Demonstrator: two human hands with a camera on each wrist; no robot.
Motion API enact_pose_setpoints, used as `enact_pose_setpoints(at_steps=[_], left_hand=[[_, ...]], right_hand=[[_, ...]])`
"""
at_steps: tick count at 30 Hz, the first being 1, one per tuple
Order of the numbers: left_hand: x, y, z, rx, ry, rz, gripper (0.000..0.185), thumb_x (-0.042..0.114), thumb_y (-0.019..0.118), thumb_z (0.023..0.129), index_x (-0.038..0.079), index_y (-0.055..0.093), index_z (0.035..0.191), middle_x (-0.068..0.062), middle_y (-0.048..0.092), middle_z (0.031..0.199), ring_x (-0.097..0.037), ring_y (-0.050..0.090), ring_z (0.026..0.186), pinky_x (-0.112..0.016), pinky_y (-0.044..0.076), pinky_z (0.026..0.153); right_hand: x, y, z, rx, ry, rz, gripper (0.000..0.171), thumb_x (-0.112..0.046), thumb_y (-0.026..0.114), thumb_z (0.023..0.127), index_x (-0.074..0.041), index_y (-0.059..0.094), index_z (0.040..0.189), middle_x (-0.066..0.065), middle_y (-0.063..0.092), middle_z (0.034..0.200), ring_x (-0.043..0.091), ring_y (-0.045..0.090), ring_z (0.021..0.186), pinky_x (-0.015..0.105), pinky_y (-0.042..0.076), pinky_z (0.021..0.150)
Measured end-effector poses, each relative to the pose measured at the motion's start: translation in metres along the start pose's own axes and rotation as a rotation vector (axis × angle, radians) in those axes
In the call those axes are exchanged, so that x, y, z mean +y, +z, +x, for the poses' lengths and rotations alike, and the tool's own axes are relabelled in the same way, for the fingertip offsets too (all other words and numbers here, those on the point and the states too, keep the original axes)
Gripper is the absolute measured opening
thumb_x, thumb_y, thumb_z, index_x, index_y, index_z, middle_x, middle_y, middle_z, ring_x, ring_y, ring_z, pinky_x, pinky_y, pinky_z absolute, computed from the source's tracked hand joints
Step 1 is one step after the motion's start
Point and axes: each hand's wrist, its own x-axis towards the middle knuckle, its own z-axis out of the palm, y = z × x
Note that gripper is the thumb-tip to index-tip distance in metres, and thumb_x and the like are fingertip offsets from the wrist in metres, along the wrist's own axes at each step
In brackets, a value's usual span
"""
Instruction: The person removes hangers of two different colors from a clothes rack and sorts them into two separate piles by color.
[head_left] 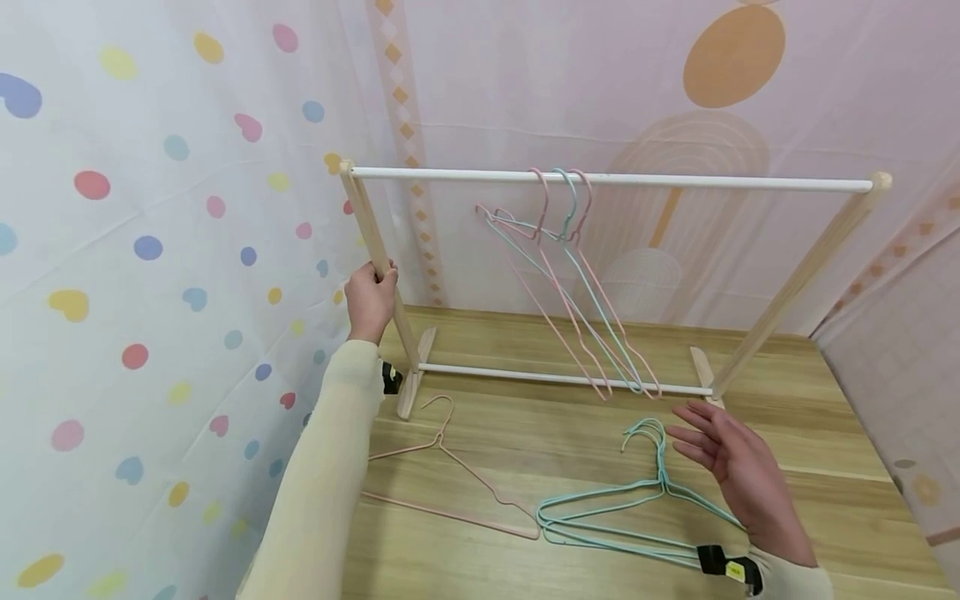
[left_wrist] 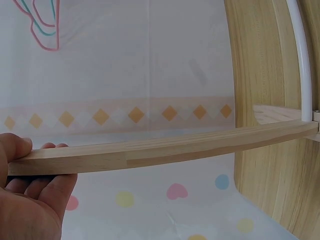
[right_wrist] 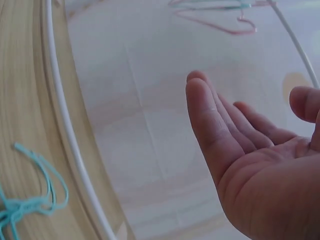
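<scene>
My left hand [head_left: 371, 300] grips the left wooden post [left_wrist: 150, 150] of a clothes rack, thumb on one side and fingers curled round the other. My right hand [head_left: 731, 467] is held in the air with its fingers extended and nothing in them, right of the hooks of several teal hangers [head_left: 600, 537] stacked on the wooden surface. In the right wrist view its palm [right_wrist: 270, 185] faces up. Two pink hangers [head_left: 558, 287] and a teal hanger [head_left: 592, 283] between them hang from the white top rail [head_left: 690, 180]. One pink hanger [head_left: 480, 479] lies flat, partly behind my left sleeve.
The right wooden post [head_left: 802, 279] and a white lower rail [head_left: 510, 377] complete the rack, which stands on wooden feet [head_left: 703, 367]. A dotted curtain [head_left: 172, 250] hangs close on the left, and a pink patterned curtain [head_left: 525, 83] behind.
</scene>
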Motion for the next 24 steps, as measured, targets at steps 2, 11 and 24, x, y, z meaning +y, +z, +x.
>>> enact_pose_setpoints(at_steps=[2,11,24], left_hand=[[0.0,0.0,0.0,0.002,0.003,0.003,0.028,0.021,0.057,0.1,0.005,0.068,0.121,-0.017,0.068,0.112,-0.031,0.065,0.097,-0.043,0.054,0.078],[0.0,0.0,-0.001,0.007,0.01,0.0,0.028,0.021,0.057,0.1,0.004,0.068,0.12,-0.017,0.068,0.112,-0.031,0.065,0.097,-0.043,0.054,0.077],[-0.001,0.0,0.0,0.016,0.029,0.005,0.026,0.019,0.058,0.1,0.004,0.069,0.118,-0.017,0.069,0.109,-0.031,0.066,0.095,-0.043,0.054,0.076]], right_hand=[[-0.001,0.006,0.005,0.003,0.0,-0.005,0.039,-0.02,0.029,0.109,-0.004,0.049,0.137,0.007,0.06,0.13,0.024,0.062,0.112,0.035,0.049,0.091],[-0.004,0.021,0.024,0.05,0.025,-0.07,0.057,-0.027,0.033,0.108,0.014,0.023,0.146,0.005,0.056,0.132,0.024,0.057,0.119,0.033,0.046,0.095],[-0.005,0.033,0.05,0.03,0.037,0.036,0.058,-0.024,0.038,0.107,0.017,0.022,0.145,0.007,0.06,0.128,0.019,0.06,0.114,0.035,0.046,0.096]])
